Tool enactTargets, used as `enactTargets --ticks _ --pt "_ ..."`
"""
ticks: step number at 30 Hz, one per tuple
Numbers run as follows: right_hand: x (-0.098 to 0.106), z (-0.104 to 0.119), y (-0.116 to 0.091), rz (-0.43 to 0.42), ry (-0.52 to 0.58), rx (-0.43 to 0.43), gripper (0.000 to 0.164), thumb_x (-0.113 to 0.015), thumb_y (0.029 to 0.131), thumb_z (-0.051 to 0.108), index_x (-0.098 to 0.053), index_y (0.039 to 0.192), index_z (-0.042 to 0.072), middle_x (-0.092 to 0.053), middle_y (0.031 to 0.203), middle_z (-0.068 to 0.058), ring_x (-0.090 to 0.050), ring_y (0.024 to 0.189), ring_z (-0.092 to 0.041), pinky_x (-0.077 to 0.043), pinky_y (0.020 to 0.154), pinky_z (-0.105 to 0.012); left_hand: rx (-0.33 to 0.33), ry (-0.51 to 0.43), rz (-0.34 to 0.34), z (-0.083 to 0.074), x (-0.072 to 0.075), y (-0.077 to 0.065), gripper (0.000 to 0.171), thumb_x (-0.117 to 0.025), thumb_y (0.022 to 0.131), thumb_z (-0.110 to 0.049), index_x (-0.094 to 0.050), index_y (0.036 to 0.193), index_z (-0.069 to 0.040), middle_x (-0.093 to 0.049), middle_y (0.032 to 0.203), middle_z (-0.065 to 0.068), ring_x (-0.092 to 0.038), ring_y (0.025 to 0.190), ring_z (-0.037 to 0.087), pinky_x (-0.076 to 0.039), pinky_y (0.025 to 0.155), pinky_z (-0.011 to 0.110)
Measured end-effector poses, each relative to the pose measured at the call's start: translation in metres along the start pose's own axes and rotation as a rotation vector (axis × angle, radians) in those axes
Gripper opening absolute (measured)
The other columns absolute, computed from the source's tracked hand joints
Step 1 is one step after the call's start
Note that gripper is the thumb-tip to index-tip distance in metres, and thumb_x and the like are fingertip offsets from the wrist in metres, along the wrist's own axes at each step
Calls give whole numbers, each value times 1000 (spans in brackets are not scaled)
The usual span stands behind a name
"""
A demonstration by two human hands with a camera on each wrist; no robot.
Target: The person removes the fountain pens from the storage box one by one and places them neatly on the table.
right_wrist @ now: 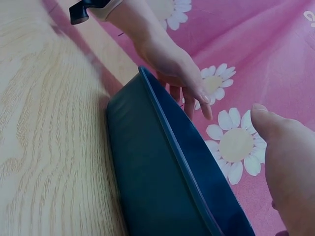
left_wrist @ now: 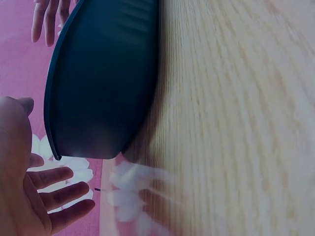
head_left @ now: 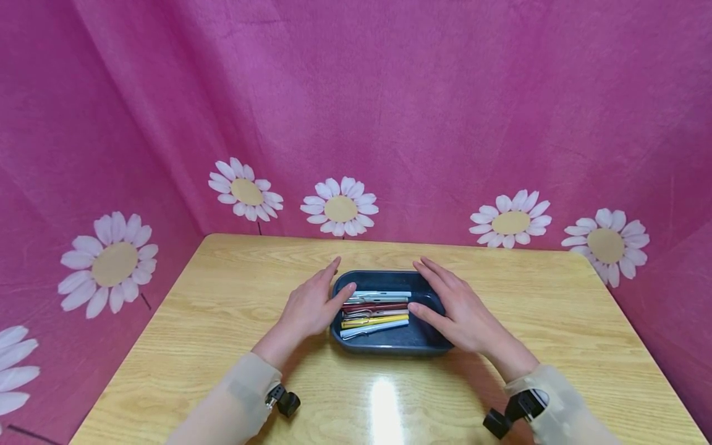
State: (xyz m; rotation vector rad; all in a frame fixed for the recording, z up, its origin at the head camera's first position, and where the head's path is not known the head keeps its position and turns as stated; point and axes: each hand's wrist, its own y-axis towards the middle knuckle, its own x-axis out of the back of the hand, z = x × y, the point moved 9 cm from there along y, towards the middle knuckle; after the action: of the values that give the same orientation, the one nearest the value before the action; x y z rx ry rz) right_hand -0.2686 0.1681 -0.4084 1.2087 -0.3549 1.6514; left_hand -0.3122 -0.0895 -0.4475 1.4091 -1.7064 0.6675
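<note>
A dark blue-grey oblong tray [head_left: 389,350] with rounded corners stands on the table in the head view. Several slim pens lie crosswise in its left part, among them a yellow pen [head_left: 377,321], a dark red pen [head_left: 384,306] and a pale blue pen [head_left: 384,327]. My left hand [head_left: 311,307] is at the tray's left end, fingers extended, its thumb over the rim. At the right end, my right hand [head_left: 464,312] has straight fingers and a thumb reaching over the inside. Both wrist views show spread, empty fingers beside the tray wall [left_wrist: 98,88]; the pens are hidden there.
The tray sits on a light wood-grain table [head_left: 222,334]. Behind and beside it hangs a pink curtain [head_left: 389,123] printed with white daisies. Small black cameras are strapped at both wrists, one [head_left: 288,403] below the left hand and one [head_left: 497,423] below the right.
</note>
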Motion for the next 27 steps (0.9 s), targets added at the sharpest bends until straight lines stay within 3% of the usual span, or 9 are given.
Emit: enactTargets --ticks 10,21,27 --pt "-4 1 5 0 37 24 73 -63 104 49 -37 166 21 -34 170 -6 -34 152 -32 -31 118 -65 30 -91 -44 1 -2 -2 69 -55 108 -50 -36 166 -18 -57 152 10 -58 133 30 -45 111 57" --pt "-14 -4 11 49 144 4 67 -65 105 44 -43 162 16 -40 165 -6 -38 150 -28 -33 119 -60 68 -154 -65 6 -9 -3 60 -53 111 -43 -44 162 -12 -57 151 14 -52 139 33 -43 115 53" --pt "-19 -6 13 56 193 -3 65 -65 106 43 -43 162 19 -44 162 -7 -41 147 -28 -35 118 -59 47 -177 -75 3 -11 -3 52 -50 112 -31 -48 158 -7 -52 156 17 -47 145 35 -36 119 52"
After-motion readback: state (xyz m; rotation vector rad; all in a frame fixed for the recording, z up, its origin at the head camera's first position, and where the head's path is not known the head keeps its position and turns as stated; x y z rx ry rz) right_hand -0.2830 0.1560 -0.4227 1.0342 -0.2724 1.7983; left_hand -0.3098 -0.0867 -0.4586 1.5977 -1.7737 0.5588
